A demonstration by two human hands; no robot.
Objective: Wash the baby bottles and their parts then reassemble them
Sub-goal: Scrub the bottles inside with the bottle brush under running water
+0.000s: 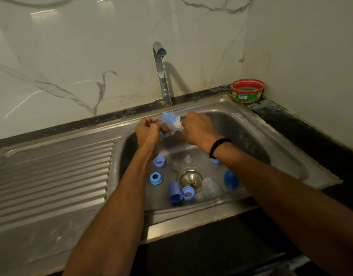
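A clear baby bottle with blue print is held under the running tap, over the steel sink. My left hand grips its lower end and my right hand grips its upper end. On the sink floor lie blue screw rings, another blue ring, a blue cap, a third ring, a blue dome cap, a clear bottle and clear teats. What each hand holds besides the bottle is hidden.
A ribbed steel draining board lies left of the basin. A red-rimmed green tub stands on the dark counter at the back right corner. The drain strainer is in the basin's middle. Marble wall tiles rise behind.
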